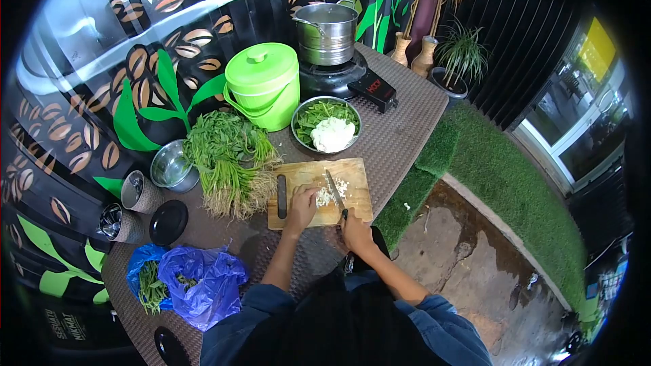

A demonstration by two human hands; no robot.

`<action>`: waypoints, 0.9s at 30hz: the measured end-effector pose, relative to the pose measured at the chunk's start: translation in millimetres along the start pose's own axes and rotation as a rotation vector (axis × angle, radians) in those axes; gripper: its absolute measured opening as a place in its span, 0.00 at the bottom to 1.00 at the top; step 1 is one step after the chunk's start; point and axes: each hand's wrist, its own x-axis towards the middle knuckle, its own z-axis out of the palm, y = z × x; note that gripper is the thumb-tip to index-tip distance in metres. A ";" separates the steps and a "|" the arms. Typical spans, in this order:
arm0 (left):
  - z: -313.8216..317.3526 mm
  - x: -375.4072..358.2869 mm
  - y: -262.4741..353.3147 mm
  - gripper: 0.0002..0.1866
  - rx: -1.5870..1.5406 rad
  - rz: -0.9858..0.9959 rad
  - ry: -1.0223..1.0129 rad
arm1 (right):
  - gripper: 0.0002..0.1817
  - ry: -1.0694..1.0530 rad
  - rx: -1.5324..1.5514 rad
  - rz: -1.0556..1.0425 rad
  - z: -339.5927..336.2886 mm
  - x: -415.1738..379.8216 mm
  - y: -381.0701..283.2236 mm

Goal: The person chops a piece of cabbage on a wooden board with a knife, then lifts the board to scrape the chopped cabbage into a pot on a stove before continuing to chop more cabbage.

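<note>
The fingers of the right hand (pixel 355 233) curl around the knife (pixel 334 186), its blade among chopped white bits (pixel 324 198) on the cutting board (pixel 359 186). The left hand (pixel 302 209) is just left of them; whether its fingers pinch anything, I cannot tell.

Adds up to one knife (pixel 334 188), one cutting board (pixel 356 205), two bowls (pixel 175 167), one lidded bucket (pixel 270 95), one pot (pixel 327 46), one stove (pixel 324 82), two cups (pixel 146 199), two plastic bags (pixel 215 288), two vases (pixel 424 59).
</note>
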 end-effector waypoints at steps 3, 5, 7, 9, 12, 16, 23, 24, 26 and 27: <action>-2.9 -1.2 6.9 0.11 -0.085 -0.032 -0.031 | 0.17 -0.006 -0.045 -0.040 -10.1 13.9 3.9; -2.9 0.9 9.1 0.10 -0.125 -0.055 -0.048 | 0.17 -0.076 -0.075 -0.087 -26.8 19.8 1.1; -0.4 2.7 8.5 0.09 -0.141 -0.018 -0.022 | 0.17 -0.075 -0.074 -0.101 -36.6 19.5 -3.1; 3.2 1.5 10.5 0.09 -0.147 -0.018 -0.018 | 0.17 -0.073 -0.073 -0.116 -35.2 18.0 -5.3; 7.8 2.8 12.9 0.09 -0.143 -0.046 -0.011 | 0.16 -0.005 -0.143 -0.051 -6.7 9.9 -5.9; 15.6 4.3 8.4 0.09 -0.158 -0.091 0.040 | 0.14 0.131 -0.173 -0.090 17.5 23.8 3.8; 25.4 8.3 -1.7 0.09 -0.143 -0.077 0.082 | 0.15 0.022 -0.163 -0.102 -12.2 17.9 -11.0; 25.4 8.8 -2.2 0.09 -0.147 -0.087 0.088 | 0.16 0.011 -0.138 -0.052 -3.2 14.6 -10.9; 26.7 9.3 -3.2 0.09 -0.154 -0.100 0.094 | 0.16 -0.003 -0.117 -0.002 8.9 16.5 -7.1; 26.3 10.6 -3.5 0.09 -0.129 -0.081 0.078 | 0.16 0.008 -0.131 -0.018 10.6 17.4 -7.7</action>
